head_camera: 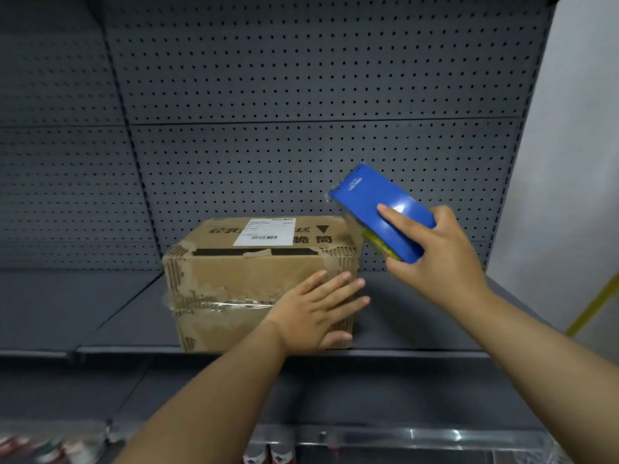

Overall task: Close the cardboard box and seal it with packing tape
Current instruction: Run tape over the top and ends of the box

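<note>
A worn brown cardboard box (241,272) stands on a dark grey shelf (418,316), its top flaps folded down with a white shipping label on the far flap. A band of clear tape runs across its front face. My left hand (318,306) lies flat, fingers spread, against the box's front right corner. My right hand (438,259) is raised beside the box's upper right corner, gripping a blue tape dispenser (382,209) with a yellowish roll showing underneath. The dispenser is tilted and does not touch the box.
A grey pegboard wall (301,112) backs the shelf. A white wall (576,145) with a yellow strip (593,303) stands at the right. A lower shelf holds blurred packaged goods (50,443) and cans (268,453) at the bottom edge.
</note>
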The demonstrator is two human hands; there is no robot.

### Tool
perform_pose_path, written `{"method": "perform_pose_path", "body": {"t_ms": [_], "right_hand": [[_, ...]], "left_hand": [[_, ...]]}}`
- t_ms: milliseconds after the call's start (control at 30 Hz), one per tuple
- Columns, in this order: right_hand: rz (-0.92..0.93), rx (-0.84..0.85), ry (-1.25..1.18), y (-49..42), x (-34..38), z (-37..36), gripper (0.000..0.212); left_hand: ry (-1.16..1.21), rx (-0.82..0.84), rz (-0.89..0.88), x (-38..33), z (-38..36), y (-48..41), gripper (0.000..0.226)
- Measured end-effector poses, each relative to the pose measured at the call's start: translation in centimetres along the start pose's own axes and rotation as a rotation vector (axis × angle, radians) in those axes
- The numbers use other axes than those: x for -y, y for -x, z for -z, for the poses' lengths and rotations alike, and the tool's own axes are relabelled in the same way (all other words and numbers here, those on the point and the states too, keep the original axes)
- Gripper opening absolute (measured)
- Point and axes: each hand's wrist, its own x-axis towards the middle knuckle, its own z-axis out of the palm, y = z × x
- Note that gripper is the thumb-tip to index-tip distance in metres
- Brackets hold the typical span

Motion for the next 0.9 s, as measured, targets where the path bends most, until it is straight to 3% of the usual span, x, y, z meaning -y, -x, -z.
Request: {"method": "perform_pose_path", "body": {"t_ms": [100,167,233,333,400,700,800,900], "right_hand": [[-0.009,0.002,-0.056,-0.6,1.3,-0.3,0.067],[0.0,-0.001,-0.098,-0.9,2.5,-0.8,0.066],[0.004,-0.007,-0.132,-1.3,4.0,-1.5,0.066],[0.019,-0.021,-0.174,-1.8,6.3,-2.7,0.065],[0.041,-0.029,-0.185,-2.1,7.8,-3.5,0.065],[-0.03,-0.027,-0.187,-4.0,13.6,-6.5,0.065],[-0.077,-0.029,-0.191,-4.5,15.3,-7.7,0.064],[-0.12,-0.027,-0.213,-4.9,16.9,-9.0,0.063]], "left_hand": [[0.044,-0.02,0.445,0.7,0.9,3.6,0.068],[0.133,0.005,0.912,1.3,1.9,5.9,0.075],[0.372,-0.023,1.348,2.2,3.4,7.7,0.078],[0.758,-0.146,1.662,4.0,4.7,9.6,0.072],[0.88,-0.168,1.707,5.1,4.7,10.6,0.063],[0.963,-0.111,1.583,8.0,3.1,14.1,0.038],[0.989,-0.061,1.519,8.6,2.9,14.8,0.038],[1.107,0.101,1.451,9.1,2.6,15.2,0.047]]}}
